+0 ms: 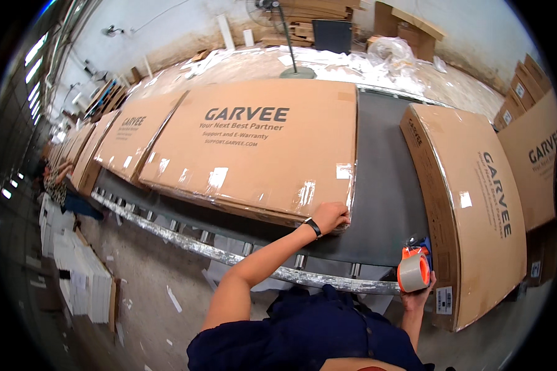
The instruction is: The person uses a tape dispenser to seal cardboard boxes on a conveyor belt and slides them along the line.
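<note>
A large flat cardboard carton (pixel 254 148) lies on a dark conveyor belt (pixel 387 179), with shiny clear tape along its near edge. My left hand (pixel 332 217), with a black band on the wrist, is closed at the carton's near right corner. Whatever its curled fingers hold there is hidden. In my right hand (pixel 418 298) is an orange and blue tape dispenser (pixel 414 269) carrying a wide roll of tape, at the belt's near edge. Just right of the dispenser, a second taped carton (pixel 470 210) rests across the belt's right end.
More cartons (pixel 130 136) line the belt to the left, where another person (pixel 68 191) stands. A worn metal rail (pixel 340 281) runs along the near side. White sheets (pixel 83 278) are stacked at lower left. Beyond the belt stand a fan (pixel 297 72) and plastic wrap (pixel 393 55).
</note>
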Demonstrator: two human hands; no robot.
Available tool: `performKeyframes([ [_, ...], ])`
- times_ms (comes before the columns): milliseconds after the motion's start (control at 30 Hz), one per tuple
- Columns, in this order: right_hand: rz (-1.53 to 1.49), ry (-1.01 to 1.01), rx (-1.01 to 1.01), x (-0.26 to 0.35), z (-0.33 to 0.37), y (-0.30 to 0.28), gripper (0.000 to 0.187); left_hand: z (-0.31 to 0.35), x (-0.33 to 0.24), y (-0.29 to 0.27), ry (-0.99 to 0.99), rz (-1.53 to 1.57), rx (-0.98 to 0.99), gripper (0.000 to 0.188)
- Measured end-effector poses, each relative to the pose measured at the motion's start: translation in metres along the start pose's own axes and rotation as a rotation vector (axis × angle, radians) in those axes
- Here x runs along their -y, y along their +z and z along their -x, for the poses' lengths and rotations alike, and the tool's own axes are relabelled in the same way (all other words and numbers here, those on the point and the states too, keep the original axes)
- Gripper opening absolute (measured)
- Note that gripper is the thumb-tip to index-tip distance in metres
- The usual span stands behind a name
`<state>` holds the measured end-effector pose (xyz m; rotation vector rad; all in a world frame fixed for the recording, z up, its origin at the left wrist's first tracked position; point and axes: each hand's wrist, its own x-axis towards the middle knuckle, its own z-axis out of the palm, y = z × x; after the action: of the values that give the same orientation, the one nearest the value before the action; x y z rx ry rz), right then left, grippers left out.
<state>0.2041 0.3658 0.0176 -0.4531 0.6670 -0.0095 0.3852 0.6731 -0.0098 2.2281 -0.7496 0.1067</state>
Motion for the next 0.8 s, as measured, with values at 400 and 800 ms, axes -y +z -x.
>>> performKeyframes([
  [400,0.002,0.421,0.405,-0.032,-0.046,0.054,0.06,-0.047,0.076,-0.004,-0.385,-0.562,-0.321,0.078],
  [800,0.239,-0.118,0.267,-0.038,-0.019,0.092,0.057,0.064,0.071,-0.079,-0.24,-0.708,-0.048,0.067],
])
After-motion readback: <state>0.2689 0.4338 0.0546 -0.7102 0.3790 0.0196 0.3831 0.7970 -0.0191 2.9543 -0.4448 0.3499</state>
